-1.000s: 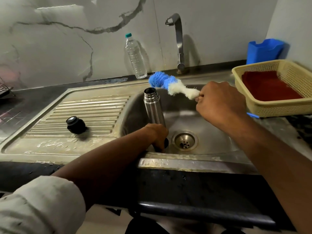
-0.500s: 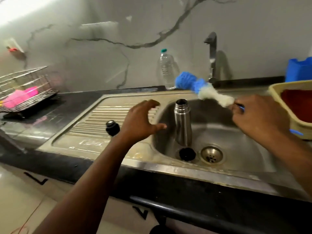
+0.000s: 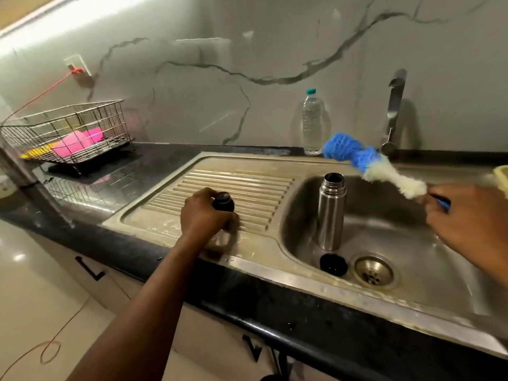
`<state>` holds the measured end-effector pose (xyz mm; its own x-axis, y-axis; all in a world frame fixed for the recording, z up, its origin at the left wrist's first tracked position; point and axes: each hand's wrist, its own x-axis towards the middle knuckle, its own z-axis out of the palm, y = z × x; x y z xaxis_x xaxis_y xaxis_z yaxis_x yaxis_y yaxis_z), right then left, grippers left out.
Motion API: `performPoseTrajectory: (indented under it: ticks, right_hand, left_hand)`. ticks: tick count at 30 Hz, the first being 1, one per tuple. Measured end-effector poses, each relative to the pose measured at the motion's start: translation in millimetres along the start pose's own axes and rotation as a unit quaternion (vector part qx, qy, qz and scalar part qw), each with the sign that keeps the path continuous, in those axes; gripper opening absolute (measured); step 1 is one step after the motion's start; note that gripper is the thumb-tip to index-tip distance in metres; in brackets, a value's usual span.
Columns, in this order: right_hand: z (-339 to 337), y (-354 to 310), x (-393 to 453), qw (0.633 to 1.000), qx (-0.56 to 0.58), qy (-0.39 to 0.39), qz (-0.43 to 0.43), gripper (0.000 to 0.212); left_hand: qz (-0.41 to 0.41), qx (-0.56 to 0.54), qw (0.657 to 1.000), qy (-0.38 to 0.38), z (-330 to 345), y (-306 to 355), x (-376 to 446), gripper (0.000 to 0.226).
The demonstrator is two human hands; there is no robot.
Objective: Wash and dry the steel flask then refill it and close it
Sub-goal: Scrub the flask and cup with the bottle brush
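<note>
Steel flask [image 3: 331,213] upright, uncapped, in sink [image 3: 412,292]. L hand [image 3: 204,214] fingers curled round black stopper [image 3: 223,200] on drainboard; R hand [image 3: 464,218] grips bottle brush [image 3: 368,165].

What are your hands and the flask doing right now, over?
Left hand grips the black stopper on the drainboard. Right hand holds the bottle brush. Steel flask upright in sink, open, untouched. Black cap beside drain; mouth unobstructed.
</note>
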<state>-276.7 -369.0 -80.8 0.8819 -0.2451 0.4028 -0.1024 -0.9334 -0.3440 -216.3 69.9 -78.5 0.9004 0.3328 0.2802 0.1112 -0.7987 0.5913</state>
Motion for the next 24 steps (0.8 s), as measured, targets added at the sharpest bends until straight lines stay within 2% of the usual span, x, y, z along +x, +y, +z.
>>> performPoseTrajectory:
  ticks: [2, 4, 7, 10, 12, 15, 18, 21, 24]
  right_hand:
    - [-9.9, -16.6, -4.1, 0.999, 0.035, -0.001, -0.005, 0.021]
    - [-15.2, -27.3, -6.9, 0.997, 0.078, 0.006, -0.019, 0.015]
    - [-23.2, -33.5, -10.0, 0.989, 0.14, 0.028, -0.023, 0.045]
    - [-32.0, -29.3, -7.5, 0.977, 0.205, 0.052, -0.029, 0.06]
    - [-32.8, -25.0, -4.2, 0.964, 0.259, 0.057, -0.024, 0.064]
    - [-31.3, -24.6, -1.5, 0.949, 0.311, 0.032, -0.028, 0.067]
    - [-30.5, -26.7, -4.4, 0.949, 0.307, 0.009, -0.078, 0.063]
    - [-20.3, -21.2, -0.1, 0.943, 0.323, 0.009, -0.084, 0.061]
    - [-11.8, -22.1, -0.7, 0.941, 0.33, 0.036, -0.069, 0.062]
  left_hand:
    - [0.029, -0.045, 0.998, 0.023, 3.0, 16.2, -1.8, 0.057]
    - [0.061, -0.14, 0.988, 0.002, 9.7, 44.4, -1.4, 0.057]
    - [0.099, -0.298, 0.945, -0.095, 28.4, 96.6, -2.1, 0.054]
    - [0.105, -0.446, 0.864, -0.208, 50.8, 143.9, -2.7, 0.044]
    - [0.099, -0.524, 0.805, -0.262, 64.7, 168.3, -2.1, 0.049]
    - [0.087, -0.598, 0.742, -0.291, 84.0, 192.8, -0.8, 0.053]
    - [0.043, -0.671, 0.67, -0.314, 96.3, 199.2, -1.3, 0.055]
    - [0.006, -0.729, 0.593, -0.342, 100.2, 195.7, 0.3, 0.06]
    - [-0.017, -0.746, 0.542, -0.387, 98.1, 194.9, -3.0, 0.055]
